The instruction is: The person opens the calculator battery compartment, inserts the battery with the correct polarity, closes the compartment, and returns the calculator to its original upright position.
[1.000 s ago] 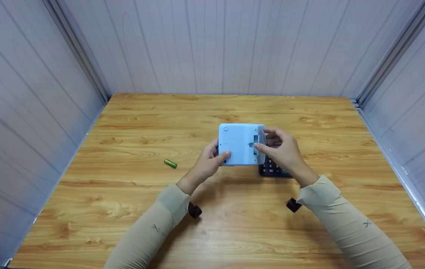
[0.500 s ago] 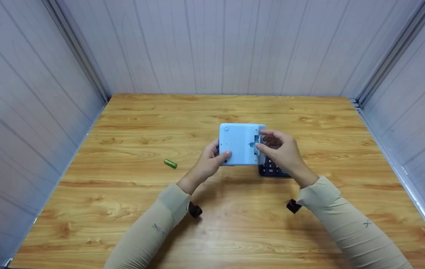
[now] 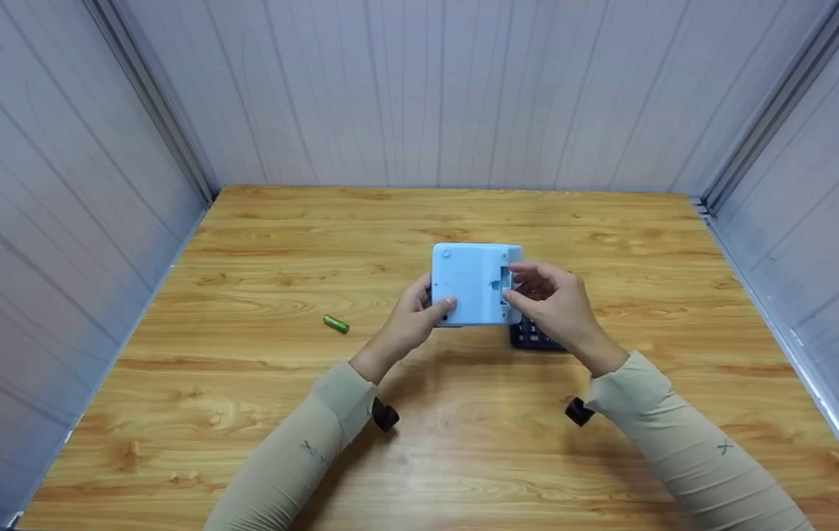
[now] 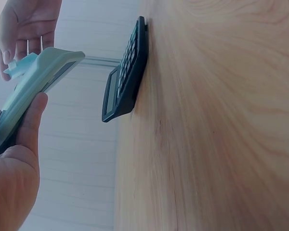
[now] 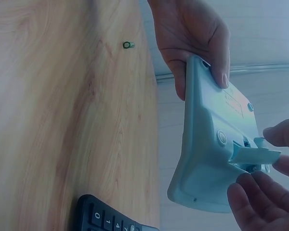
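Observation:
My left hand [image 3: 412, 317] grips a light blue calculator [image 3: 467, 284] by its left edge, thumb on the back. The calculator is held above the table, back facing up, with an open battery compartment [image 3: 505, 274] near its right side. At that compartment my right hand [image 3: 563, 302] pinches a small light blue battery cover [image 5: 255, 155], which stands tilted out from the opening in the right wrist view. Behind and below the right hand lies a dark calculator [image 3: 533, 338], partly hidden. A green battery [image 3: 336, 323] rests on the table left of the left hand.
The wooden table [image 3: 257, 413] spreads out under both arms. White panel walls [image 3: 419, 88] close it in at the back and on both sides. A small dark camera [image 3: 385, 415] hangs at the left wrist and another dark camera [image 3: 578, 411] at the right.
My right hand has shifted slightly, its fingertips a little lower along the compartment. The left hand, light blue calculator and green battery have hardly moved.

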The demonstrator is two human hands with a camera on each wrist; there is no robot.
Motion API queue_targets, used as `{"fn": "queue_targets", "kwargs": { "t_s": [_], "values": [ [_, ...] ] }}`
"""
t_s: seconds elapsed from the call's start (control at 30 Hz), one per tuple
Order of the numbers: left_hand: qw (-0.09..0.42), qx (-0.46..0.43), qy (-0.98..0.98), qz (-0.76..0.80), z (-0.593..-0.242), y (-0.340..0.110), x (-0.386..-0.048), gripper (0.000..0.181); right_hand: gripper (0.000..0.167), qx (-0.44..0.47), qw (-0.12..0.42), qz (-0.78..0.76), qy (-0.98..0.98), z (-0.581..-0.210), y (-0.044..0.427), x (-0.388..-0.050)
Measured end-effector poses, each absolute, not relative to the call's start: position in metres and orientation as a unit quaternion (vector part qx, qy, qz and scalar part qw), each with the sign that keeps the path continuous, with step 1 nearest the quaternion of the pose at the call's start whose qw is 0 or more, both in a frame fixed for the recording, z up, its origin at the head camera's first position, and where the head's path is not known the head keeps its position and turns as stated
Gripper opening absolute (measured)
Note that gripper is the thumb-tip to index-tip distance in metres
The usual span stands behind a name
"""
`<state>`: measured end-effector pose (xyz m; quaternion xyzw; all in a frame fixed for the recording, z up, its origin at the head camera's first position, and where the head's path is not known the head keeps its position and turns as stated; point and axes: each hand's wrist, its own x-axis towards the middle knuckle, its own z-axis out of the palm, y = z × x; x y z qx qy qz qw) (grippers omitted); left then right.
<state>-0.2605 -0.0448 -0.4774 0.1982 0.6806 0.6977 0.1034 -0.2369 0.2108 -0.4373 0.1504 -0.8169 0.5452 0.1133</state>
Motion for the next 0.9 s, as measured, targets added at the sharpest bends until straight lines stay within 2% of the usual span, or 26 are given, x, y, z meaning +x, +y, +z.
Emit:
{"fn": "queue_targets", "kwargs": {
  "t_s": [0.9],
  "values": [
    [0.105,0.197,0.678,0.701,-0.4823,-0.0496,-0.2625,0.053,0.037,0.177,0.124,0.530,-0.820,-0.4396,0.2043,-0.2318]
  ]
}}
